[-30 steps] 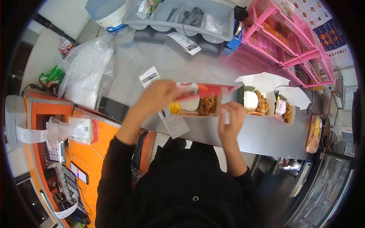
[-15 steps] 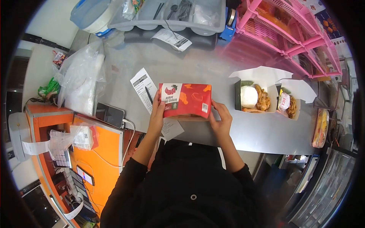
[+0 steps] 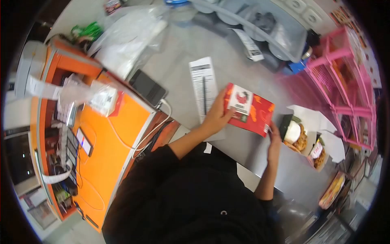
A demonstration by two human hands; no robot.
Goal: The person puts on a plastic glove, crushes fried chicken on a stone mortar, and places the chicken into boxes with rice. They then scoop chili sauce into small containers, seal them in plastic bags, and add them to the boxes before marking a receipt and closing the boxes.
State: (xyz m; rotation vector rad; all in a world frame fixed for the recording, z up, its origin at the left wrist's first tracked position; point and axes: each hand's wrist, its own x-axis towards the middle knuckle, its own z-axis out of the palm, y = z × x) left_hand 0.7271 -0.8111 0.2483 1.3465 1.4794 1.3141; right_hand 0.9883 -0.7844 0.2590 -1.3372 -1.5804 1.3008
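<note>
A red cardboard food box (image 3: pixel 256 112) with a white printed panel is held between my two hands over the steel counter. My left hand (image 3: pixel 219 112) grips its left end, thumb on the printed face. At the right end, my right hand (image 3: pixel 274 136) presses its fingers against the side. Just left of the box lies a printed receipt (image 3: pixel 198 77) with a dark pen (image 3: pixel 204 95) on it. To the right stand two open food boxes, one with rice and fried chicken (image 3: pixel 300 140), the other with a wrapped portion and chicken (image 3: pixel 317 154).
A smartphone (image 3: pixel 148 87) with a white cable lies at the counter's left edge, by plastic bags (image 3: pixel 130 38). A grey cutlery tray (image 3: pixel 243 18) and pink basket rack (image 3: pixel 341 85) line the back. An orange cabinet (image 3: pixel 109 150) stands at left.
The camera view has turned left, so the counter things appear shifted and tilted to the right. The red box stays in both hands and is now tilted in view.
</note>
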